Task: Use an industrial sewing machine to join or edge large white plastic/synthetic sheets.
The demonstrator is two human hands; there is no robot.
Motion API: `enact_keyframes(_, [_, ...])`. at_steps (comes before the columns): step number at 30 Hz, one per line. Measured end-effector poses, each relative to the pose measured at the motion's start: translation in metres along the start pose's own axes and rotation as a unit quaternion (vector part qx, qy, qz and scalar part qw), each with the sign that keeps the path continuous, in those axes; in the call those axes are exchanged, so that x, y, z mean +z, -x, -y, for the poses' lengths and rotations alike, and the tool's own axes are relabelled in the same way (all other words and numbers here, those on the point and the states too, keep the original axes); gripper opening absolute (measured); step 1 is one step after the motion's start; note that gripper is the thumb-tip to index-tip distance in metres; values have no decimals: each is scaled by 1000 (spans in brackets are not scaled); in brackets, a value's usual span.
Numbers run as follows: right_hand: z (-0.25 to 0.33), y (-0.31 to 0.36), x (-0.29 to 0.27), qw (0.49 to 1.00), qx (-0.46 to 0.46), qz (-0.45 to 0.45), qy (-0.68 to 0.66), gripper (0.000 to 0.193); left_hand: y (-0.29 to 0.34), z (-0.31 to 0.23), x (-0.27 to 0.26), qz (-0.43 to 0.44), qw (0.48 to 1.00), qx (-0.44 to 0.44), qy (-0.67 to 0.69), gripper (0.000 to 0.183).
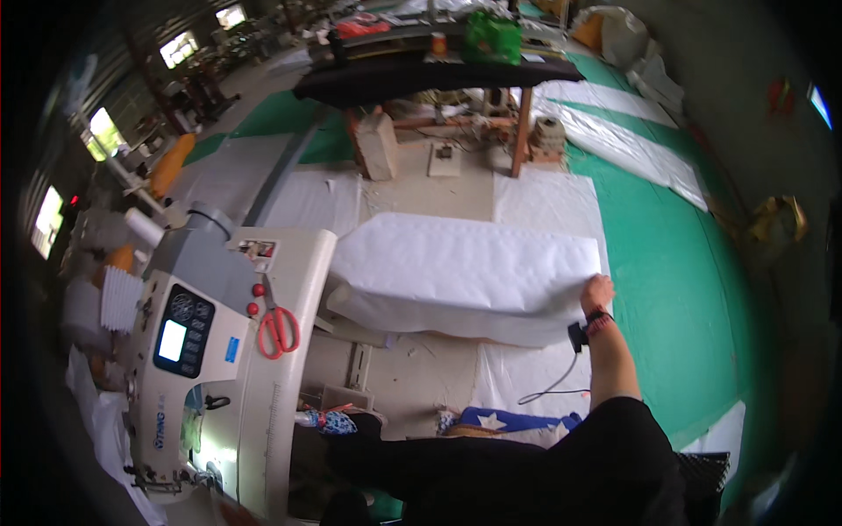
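Note:
My right hand [597, 295] is at the right end of a long white sheet [465, 263], its fingers curled at the sheet's corner edge. That sheet covers a low table-like surface and hangs over its near side. On my right wrist are a dark red beaded band and a black strap device [578, 337] with a thin cable. My left hand does not show. To the left stands a white sewing machine [294, 307] with a lit screen and a glowing needle area. Red-handled scissors [278, 330] lie on the machine's top.
Beyond the sheet, a dark-covered workbench [421, 81] holds a green package [494, 37] and a red can. Green sheeting [675, 307] covers the floor on the right. Blue cloth with white stars [513, 421] lies near my body. White plastic sheeting [627, 145] stretches along the far right.

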State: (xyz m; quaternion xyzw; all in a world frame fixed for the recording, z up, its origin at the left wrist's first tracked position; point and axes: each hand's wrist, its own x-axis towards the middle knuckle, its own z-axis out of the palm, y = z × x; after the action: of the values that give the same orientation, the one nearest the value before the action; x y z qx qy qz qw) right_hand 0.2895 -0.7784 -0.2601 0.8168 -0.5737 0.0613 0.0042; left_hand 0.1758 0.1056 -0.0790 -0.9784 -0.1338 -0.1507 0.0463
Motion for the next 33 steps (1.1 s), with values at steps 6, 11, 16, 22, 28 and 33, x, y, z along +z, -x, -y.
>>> enact_keyframes(6, [17, -16, 9, 994, 95, 55, -25, 22, 0, -10, -3, 2, 997, -46, 61, 46])
enact_keyframes(11, [-1, -25, -2, 991, 57, 89, -76, 21, -11, -23, -1, -10, 996, -42, 72, 45])
enact_keyframes(16, [-10, -30, -5, 973, 24, 114, -200, 26, -23, -33, 4, -29, 996, -26, 79, 45])
enact_keyframes(22, [-6, -25, -27, 883, -24, 251, -397, 27, -28, -40, 4, -41, 995, -19, 93, 45])
enact_keyframes(28, [3, -21, -25, 702, -44, 292, -648, 33, -36, -52, 6, -53, 993, -6, 107, 45])
enact_keyframes(33, [91, -30, 27, 694, -48, 277, -663, 44, -31, -48, -7, -85, 987, -5, 136, 45])
